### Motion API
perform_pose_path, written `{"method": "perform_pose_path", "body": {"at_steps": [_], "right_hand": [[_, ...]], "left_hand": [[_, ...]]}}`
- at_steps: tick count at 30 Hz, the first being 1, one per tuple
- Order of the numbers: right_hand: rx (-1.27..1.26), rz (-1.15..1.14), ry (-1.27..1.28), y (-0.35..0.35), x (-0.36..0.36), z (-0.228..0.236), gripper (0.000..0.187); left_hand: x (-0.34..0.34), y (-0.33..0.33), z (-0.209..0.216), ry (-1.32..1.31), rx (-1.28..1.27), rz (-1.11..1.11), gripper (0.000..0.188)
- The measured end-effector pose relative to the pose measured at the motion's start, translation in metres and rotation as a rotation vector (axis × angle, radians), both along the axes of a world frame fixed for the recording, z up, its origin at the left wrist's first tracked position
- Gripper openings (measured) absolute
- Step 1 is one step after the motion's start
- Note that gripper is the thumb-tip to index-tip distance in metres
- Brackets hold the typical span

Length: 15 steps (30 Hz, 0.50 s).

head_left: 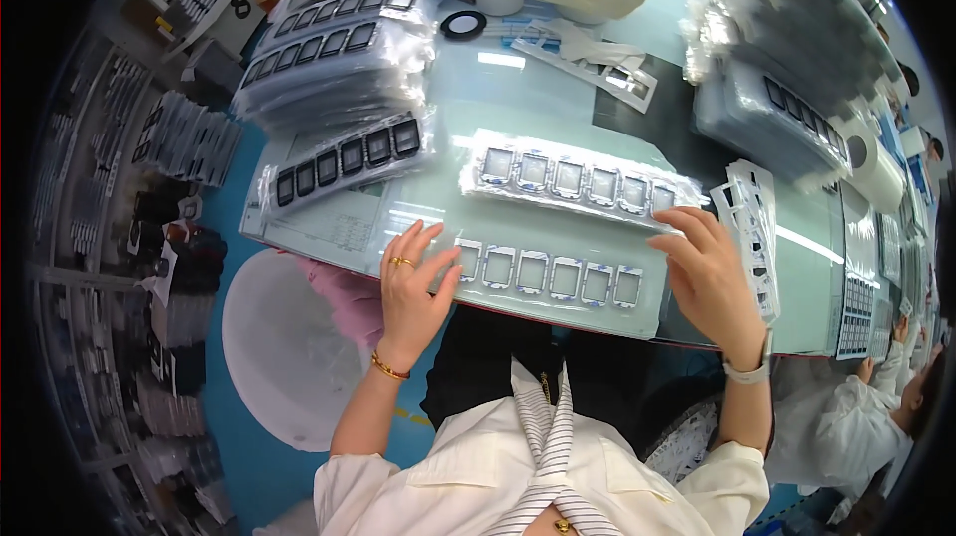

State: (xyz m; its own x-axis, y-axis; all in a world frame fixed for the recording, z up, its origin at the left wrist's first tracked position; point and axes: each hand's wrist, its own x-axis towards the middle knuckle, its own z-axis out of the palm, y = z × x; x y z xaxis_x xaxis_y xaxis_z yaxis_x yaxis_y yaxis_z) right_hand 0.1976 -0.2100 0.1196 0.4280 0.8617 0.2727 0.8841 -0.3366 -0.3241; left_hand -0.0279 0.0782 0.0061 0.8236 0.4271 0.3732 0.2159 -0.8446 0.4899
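My pale green glossy worktable (518,88) fills the middle of the view. On its far left lies a tall stack of clear plastic trays holding dark square frames (334,48), and a single bagged strip of the same dark frames (344,157) lies nearer, just left of centre. A second heap of bagged trays (772,88) sits far right.

At the near edge lies the clear strip of six small square glass panels (543,272), with a second, bagged strip of similar panels (578,180) just beyond it. A white punched-out plastic frame sheet (757,237) stands at the right, just beside my right hand.

My left hand (413,287), with a gold ring and bracelet, lies flat and loose, fingers spread, its fingertips touching the near strip's left end. My right hand (707,277), wearing a white watch, is curled over the strip's right end; whether it grips anything I cannot tell.
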Motion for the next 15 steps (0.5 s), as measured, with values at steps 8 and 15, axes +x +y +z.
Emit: {"method": "perform_pose_path", "body": {"at_steps": [8, 15], "right_hand": [[0.180, 0.018, 0.177, 0.066, -0.070, -0.111, 0.062], [-0.062, -0.254, 0.087, -0.017, -0.052, -0.108, 0.074]], "left_hand": [[0.052, -0.071, -0.009, 0.216, 0.039, -0.347, 0.054], [0.004, -0.010, -0.001, 0.401, 0.122, -0.166, 0.066]]}}
